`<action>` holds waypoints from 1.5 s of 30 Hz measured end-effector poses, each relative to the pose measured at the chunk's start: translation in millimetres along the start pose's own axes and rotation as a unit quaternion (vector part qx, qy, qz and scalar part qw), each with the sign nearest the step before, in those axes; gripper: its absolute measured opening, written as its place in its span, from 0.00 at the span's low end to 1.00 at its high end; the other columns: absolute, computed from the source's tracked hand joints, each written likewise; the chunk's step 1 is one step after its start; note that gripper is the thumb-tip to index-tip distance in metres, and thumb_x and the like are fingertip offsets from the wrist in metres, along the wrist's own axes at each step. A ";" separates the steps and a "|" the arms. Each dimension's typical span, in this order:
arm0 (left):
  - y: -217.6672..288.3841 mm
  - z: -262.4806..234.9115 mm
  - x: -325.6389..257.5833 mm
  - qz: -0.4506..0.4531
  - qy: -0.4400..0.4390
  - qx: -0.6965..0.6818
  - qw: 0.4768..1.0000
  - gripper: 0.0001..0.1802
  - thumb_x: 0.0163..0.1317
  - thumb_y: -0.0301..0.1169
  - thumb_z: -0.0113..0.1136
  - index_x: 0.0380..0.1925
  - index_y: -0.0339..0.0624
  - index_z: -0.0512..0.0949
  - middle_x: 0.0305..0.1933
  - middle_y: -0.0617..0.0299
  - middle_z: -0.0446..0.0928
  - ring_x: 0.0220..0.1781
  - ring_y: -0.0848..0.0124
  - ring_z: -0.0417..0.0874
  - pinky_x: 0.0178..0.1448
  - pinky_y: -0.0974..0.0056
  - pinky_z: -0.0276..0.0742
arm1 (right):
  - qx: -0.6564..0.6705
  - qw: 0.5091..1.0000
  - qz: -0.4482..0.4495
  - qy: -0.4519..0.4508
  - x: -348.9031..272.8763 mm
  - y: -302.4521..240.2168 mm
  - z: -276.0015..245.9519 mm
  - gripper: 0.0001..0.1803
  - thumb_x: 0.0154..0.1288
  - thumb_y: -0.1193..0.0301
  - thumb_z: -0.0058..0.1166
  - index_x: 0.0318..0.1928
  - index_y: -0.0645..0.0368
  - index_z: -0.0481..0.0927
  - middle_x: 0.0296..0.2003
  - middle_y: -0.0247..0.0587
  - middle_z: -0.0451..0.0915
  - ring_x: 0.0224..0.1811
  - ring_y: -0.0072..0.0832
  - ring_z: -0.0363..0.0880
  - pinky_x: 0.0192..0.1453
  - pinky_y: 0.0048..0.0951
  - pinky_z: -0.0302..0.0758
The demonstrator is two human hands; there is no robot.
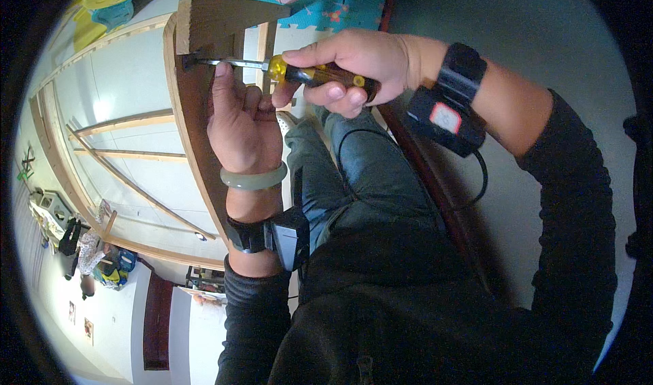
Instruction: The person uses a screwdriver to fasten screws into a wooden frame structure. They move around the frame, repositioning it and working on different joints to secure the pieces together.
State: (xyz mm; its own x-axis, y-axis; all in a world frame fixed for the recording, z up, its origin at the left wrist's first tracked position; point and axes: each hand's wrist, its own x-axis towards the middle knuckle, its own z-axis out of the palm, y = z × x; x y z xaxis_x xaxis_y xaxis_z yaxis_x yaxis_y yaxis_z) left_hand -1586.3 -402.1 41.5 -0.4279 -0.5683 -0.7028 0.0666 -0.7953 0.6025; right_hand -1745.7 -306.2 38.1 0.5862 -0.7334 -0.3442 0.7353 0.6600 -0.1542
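A screwdriver (246,64) with a yellow and black handle lies nearly level in front of me. My right hand (360,65) is closed round its handle, thumb along the top. The metal shaft points left to a small dark fitting (190,61) on the inner side of a wooden frame (183,120); whether the tip sits in a screw is too small to tell. My left hand (243,123), below the shaft, is closed with curled fingers, its thumb against the shaft near the tip. Its index finger is mostly hidden.
Wooden slats (132,123) cross behind the frame, over a pale surface. A patterned blue foam mat (326,7) lies at the top. My legs (360,160) are beneath my hands, with a black cable (343,157) over them. A dark red-brown edge (442,188) runs along their right.
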 end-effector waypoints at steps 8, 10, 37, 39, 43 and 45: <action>-2.2 15.0 -3.8 0.019 0.003 0.021 1.000 0.12 0.64 0.41 0.50 0.36 0.46 0.72 0.30 0.67 0.74 0.25 0.79 0.68 0.29 0.73 0.62 | -0.569 0.771 -0.113 0.262 -10.3 -13.7 7.0 0.20 0.65 0.54 0.44 0.43 0.58 0.75 0.15 0.26 0.69 0.12 0.19 0.66 0.17 0.20 0.64; -7.2 22.1 -8.7 0.036 0.009 0.048 0.998 0.12 0.64 0.42 0.50 0.37 0.46 0.72 0.29 0.68 0.73 0.25 0.80 0.68 0.28 0.74 0.60 | -0.732 0.532 -0.205 0.375 -8.3 0.8 12.6 0.18 0.62 0.55 0.48 0.42 0.55 0.75 0.17 0.29 0.72 0.14 0.25 0.70 0.18 0.25 0.66; -27.8 29.0 -15.5 0.167 0.052 0.155 0.972 0.15 0.64 0.42 0.51 0.28 0.41 0.74 0.18 0.72 0.65 0.19 0.84 0.62 0.24 0.77 0.59 | -0.763 0.365 -0.333 0.416 -23.4 51.7 -17.0 0.22 0.54 0.57 0.57 0.50 0.46 0.74 0.20 0.32 0.73 0.21 0.30 0.74 0.26 0.30 0.71; -27.8 29.2 -10.1 0.177 0.045 0.139 0.973 0.16 0.64 0.43 0.51 0.28 0.41 0.74 0.17 0.73 0.63 0.18 0.84 0.59 0.24 0.77 0.59 | -0.762 0.338 -0.348 0.429 -16.9 54.1 -15.4 0.22 0.54 0.58 0.57 0.50 0.45 0.74 0.20 0.32 0.73 0.21 0.29 0.74 0.26 0.30 0.71; -25.1 25.3 -1.3 0.169 0.034 0.115 0.978 0.16 0.63 0.43 0.52 0.28 0.41 0.73 0.15 0.73 0.61 0.17 0.84 0.59 0.24 0.76 0.60 | -0.543 0.652 -0.364 0.384 -3.3 43.1 -16.3 0.21 0.60 0.58 0.53 0.51 0.52 0.73 0.21 0.29 0.73 0.18 0.14 0.68 0.20 0.19 0.65; -25.9 23.0 1.8 0.165 0.032 0.098 0.981 0.16 0.63 0.43 0.52 0.28 0.41 0.72 0.15 0.73 0.61 0.17 0.83 0.59 0.24 0.75 0.60 | 0.049 0.968 -0.158 0.189 -17.4 34.4 -21.1 0.25 0.66 0.50 0.41 0.51 0.56 0.72 0.21 0.29 0.71 0.13 0.08 0.60 0.15 0.09 0.54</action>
State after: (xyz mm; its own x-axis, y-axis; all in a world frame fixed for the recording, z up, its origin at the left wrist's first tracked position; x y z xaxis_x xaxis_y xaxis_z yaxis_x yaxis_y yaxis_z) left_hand -1609.6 -377.7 33.3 -0.3539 -0.8051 -0.4761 0.0147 -0.5137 0.8578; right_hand -1737.8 -267.3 19.2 0.1748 -0.7718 -0.6113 0.8971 0.3807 -0.2241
